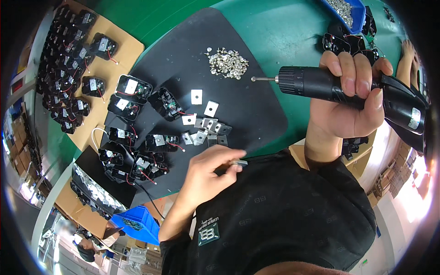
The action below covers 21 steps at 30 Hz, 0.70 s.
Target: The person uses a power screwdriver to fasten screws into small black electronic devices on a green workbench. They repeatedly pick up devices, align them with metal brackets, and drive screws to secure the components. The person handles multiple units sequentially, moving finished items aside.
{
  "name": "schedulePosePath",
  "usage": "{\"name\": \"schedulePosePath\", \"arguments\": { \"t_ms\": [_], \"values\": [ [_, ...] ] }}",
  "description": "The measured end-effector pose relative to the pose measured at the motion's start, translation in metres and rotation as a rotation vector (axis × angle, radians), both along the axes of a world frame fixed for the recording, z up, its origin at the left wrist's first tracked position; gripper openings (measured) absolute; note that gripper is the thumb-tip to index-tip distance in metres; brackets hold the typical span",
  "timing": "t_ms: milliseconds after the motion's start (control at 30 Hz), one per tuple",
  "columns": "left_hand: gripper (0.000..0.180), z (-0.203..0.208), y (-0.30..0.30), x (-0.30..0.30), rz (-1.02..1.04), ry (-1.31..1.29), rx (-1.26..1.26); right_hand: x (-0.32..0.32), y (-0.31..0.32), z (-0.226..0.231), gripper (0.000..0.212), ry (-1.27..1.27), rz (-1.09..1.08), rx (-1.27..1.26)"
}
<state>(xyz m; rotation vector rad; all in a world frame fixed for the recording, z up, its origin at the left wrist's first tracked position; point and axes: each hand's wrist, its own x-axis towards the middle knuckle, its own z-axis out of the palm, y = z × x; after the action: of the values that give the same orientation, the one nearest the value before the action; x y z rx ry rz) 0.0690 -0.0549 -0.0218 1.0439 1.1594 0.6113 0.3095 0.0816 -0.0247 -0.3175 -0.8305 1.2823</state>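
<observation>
My right hand (341, 114) is wrapped round a black electric screwdriver (309, 82), held above the right side of the table. Its bit points left, and a small screw (254, 79) seems to sit on the tip. Low and close to my body, my left hand (208, 172) pinches a small metal plate (240, 162) between thumb and forefinger. Beyond it lie several square metal plates (211, 108), each with a central hole. A pile of silver screws (228, 64) rests farther back on the black mat (261, 110).
Black plastic housings (166, 104) with circuit boards and red wires lie to the left. Many more fill a cardboard sheet (121, 36) at far left. A blue bin (355, 16) of screws stands at far right, near another person's hand (408, 50). Another blue bin (144, 224) stands lower left.
</observation>
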Motion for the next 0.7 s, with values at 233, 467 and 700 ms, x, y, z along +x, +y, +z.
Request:
{"name": "schedulePosePath", "arguments": {
  "t_ms": [233,467,700],
  "values": [
    [0.013,0.003,0.016,-0.018,0.081,0.423,0.245,-0.014,-0.001,0.010,0.033,-0.042,-0.073,-0.080],
    [0.015,-0.004,0.061,-0.047,0.316,0.995,0.598,-0.015,-0.001,0.010,0.032,-0.028,-0.046,-0.086],
    [0.021,-0.026,0.069,-0.053,0.272,1.184,0.720,-0.013,0.002,0.007,0.038,-0.036,-0.002,-0.072]
  ]
}}
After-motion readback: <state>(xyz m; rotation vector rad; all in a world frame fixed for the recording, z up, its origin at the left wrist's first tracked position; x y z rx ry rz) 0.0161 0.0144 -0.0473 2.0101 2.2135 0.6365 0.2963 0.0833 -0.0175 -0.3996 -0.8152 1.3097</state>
